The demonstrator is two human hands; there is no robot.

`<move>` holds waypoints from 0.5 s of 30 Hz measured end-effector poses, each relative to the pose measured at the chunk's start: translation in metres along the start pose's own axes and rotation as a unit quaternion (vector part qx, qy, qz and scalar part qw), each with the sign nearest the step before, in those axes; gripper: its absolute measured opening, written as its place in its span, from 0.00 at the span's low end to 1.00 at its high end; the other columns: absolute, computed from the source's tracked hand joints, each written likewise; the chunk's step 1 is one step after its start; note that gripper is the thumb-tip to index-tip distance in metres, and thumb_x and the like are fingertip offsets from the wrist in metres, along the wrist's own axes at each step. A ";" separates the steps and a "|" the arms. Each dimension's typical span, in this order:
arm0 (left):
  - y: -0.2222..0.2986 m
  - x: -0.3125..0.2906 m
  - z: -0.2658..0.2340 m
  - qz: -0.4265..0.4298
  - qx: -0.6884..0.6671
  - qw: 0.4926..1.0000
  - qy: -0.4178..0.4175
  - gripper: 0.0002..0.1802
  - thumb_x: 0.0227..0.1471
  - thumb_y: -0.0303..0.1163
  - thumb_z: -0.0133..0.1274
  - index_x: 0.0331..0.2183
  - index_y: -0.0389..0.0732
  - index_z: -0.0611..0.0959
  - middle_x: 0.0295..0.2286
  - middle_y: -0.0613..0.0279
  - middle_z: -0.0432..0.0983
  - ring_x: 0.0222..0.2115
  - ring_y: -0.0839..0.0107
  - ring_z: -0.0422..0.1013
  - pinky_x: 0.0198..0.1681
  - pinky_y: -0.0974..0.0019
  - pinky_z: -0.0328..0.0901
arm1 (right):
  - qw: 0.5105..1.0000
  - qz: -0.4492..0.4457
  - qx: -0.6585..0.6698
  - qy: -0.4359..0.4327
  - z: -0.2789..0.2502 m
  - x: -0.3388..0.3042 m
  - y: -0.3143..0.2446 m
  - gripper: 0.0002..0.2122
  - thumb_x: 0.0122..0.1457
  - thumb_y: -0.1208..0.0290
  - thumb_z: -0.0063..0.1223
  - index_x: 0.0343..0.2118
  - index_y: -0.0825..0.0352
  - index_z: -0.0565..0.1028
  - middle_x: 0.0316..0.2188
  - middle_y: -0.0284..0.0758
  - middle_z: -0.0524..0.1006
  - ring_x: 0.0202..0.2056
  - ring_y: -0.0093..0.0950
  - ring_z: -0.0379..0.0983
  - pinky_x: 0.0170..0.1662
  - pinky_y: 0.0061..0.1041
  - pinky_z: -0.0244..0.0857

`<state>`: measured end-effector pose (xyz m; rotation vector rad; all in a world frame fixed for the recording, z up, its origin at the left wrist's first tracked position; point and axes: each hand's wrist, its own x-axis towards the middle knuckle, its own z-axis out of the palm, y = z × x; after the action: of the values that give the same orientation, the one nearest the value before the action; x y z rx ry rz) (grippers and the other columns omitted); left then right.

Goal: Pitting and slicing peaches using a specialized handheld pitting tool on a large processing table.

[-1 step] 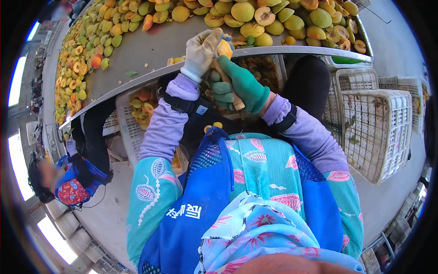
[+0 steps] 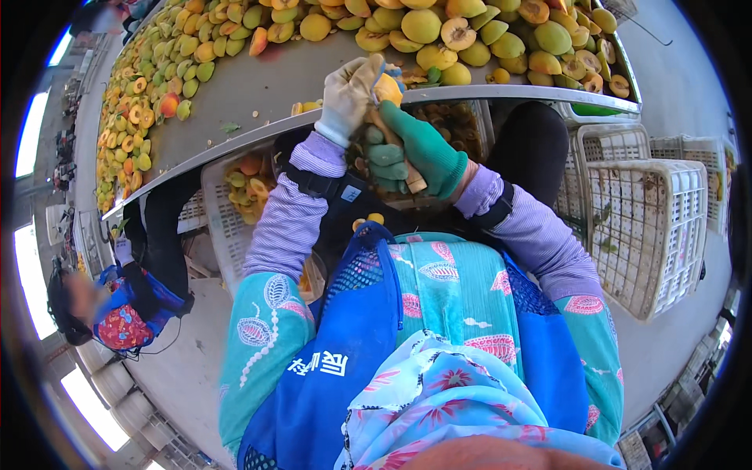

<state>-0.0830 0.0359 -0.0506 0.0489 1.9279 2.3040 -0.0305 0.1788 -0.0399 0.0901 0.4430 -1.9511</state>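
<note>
My left hand [image 2: 350,98], in a whitish glove with blue at the fingertips, closes around a yellow peach piece [image 2: 388,89] just in front of the table edge. In a green glove, my right hand [image 2: 419,149] grips a wooden-handled tool [image 2: 413,178]. The tool slants up towards the peach, and its working end meets the fruit where the gloves hide most of it. Both hands are close together over a crate of dark peach scraps [image 2: 454,125].
A metal-edged table [image 2: 235,98] carries many whole and halved peaches [image 2: 423,27]. At my left stands a crate [image 2: 223,211] with peach pieces. White plastic crates [image 2: 634,235] are on the right. Another person [image 2: 125,313] sits at the far left.
The whole view has shifted slightly, so everything sits a little lower. Both hands keep their holds on the peach and the tool.
</note>
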 end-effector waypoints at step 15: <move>0.033 -0.023 0.006 -0.101 -0.226 0.969 0.008 0.26 0.57 0.49 0.42 0.38 0.31 0.73 0.28 0.49 0.74 0.24 0.62 0.74 0.27 0.65 0.71 | 0.941 -0.044 0.242 -0.231 0.018 0.018 0.024 0.19 0.62 0.46 0.32 0.28 0.57 0.67 0.13 0.20 0.60 0.12 0.17 0.54 0.17 0.19 0.52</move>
<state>-0.0625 0.0337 -0.0156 -0.2039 1.2972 2.5358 -0.0140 0.1479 -0.0340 -0.0752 -0.3521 -2.0511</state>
